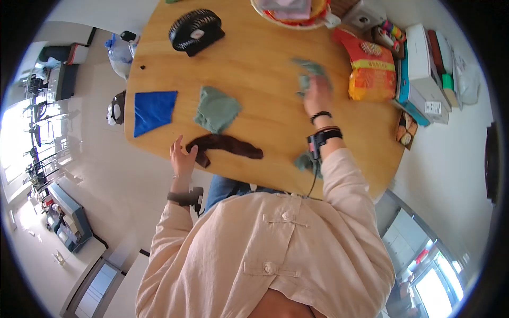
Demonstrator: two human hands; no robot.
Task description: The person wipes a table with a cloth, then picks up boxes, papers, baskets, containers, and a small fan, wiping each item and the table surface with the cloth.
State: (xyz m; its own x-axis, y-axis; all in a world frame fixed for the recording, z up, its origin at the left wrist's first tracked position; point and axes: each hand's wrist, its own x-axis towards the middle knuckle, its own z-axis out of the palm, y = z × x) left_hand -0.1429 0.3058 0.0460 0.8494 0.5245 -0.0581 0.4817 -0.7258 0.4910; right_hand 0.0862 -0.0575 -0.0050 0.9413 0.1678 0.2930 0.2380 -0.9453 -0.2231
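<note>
My right hand (319, 95) is on a crumpled green cloth (313, 69) at the right of the wooden table, fingers closed on it. My left hand (183, 155) has its fingers apart at the table's front edge, beside the left end of a dark brown cloth (230, 144). Whether the fingertips touch that cloth is hard to tell. Above the brown cloth lies a folded green cloth (216, 109), with a flat blue cloth (154, 111) to its left. Another green cloth (306, 162) is partly hidden under my right forearm.
A black fan (196, 32) stands at the back left of the table (265, 69). An orange snack bag (371, 71), boxes (424, 79) and a small picture card (406, 130) line the right side. At the back is a basket (297, 24).
</note>
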